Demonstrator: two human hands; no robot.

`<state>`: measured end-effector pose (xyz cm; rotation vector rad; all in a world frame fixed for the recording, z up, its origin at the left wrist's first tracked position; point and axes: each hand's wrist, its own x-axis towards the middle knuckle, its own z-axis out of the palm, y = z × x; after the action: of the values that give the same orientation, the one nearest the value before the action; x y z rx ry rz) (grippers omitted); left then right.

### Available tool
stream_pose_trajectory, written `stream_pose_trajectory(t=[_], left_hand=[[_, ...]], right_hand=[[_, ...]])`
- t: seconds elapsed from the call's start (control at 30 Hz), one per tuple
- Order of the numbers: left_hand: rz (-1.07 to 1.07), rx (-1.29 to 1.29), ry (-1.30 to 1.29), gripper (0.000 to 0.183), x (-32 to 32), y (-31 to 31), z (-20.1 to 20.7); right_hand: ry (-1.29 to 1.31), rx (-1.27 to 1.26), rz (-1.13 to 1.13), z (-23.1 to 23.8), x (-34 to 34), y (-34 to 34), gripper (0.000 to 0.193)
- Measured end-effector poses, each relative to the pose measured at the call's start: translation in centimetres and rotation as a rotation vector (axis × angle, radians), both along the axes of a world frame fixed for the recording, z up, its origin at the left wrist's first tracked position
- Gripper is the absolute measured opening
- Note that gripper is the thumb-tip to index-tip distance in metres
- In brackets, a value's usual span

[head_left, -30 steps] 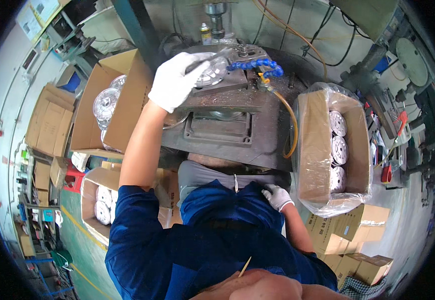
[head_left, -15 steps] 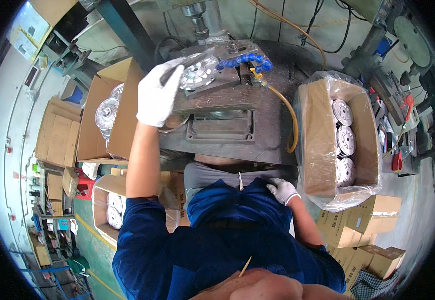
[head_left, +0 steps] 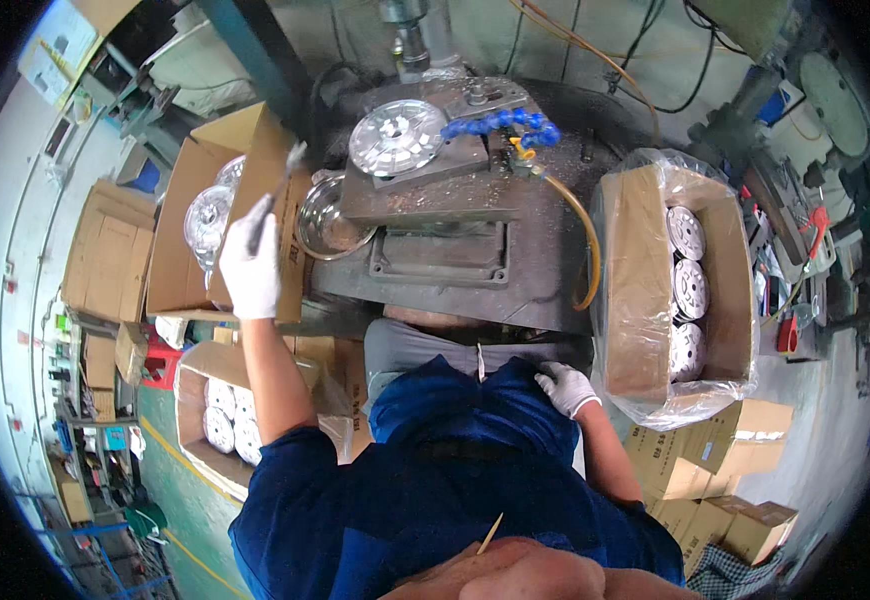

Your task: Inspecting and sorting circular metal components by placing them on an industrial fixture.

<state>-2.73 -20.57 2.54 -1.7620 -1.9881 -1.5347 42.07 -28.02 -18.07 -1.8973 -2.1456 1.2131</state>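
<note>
My gloved left hand (head_left: 252, 268) is closed around the dark handle of a slim brush (head_left: 277, 192), whose pale tip points up and away. The brush is smeared by motion, beside the open box at the left. A shiny round metal disc with raised segments (head_left: 397, 138) lies on the machine's fixture block (head_left: 425, 200), clear of my hand. My gloved right hand (head_left: 567, 388) lies on my right thigh with its fingers stretched out and nothing visible in it.
A metal bowl (head_left: 333, 225) sits left of the block. Blue segmented coolant hose (head_left: 503, 122) reaches toward the disc, below the drill spindle (head_left: 410, 40). Boxes of discs stand left (head_left: 273, 250), lower left (head_left: 195, 425) and right (head_left: 735, 290). Metal chips litter the fixture.
My left hand has drawn back from the disc toward the left box, carrying the brush. The disc stays on the fixture, now uncovered. My right hand remains on the thigh.
</note>
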Motion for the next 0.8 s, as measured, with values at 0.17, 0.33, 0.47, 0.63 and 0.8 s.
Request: stream_pose_trajectory(t=[0.17, 0.33, 0.47, 0.63, 0.8], left_hand=[[0.104, -0.311, 0.185, 0.026, -4.0, 1.3, -12.6], [0.213, -0.661, 0.424, 0.033, -4.4, 1.4, -18.3], [0.239, -0.857, 0.432, 0.081, -3.5, 0.6, -14.2], [0.061, -0.295, -0.209, 0.086, -0.3, 6.5, -3.9], [0.214, -0.647, 0.063, 0.097, 5.5, 13.7, 2.7]], right_hand=[[-0.019, 0.033, 0.051, -0.2, -0.8, 0.6, 0.041], [-0.037, 0.001, 0.127, 0.2, -1.5, 0.6, 0.045], [-0.062, 0.03, 0.095, 0.4, -1.2, -0.1, 0.042], [-0.085, 0.007, 0.15, 0.6, -1.4, 0.3, 0.041], [-0.058, 0.062, 0.165, 1.3, -2.3, 1.0, 0.047]])
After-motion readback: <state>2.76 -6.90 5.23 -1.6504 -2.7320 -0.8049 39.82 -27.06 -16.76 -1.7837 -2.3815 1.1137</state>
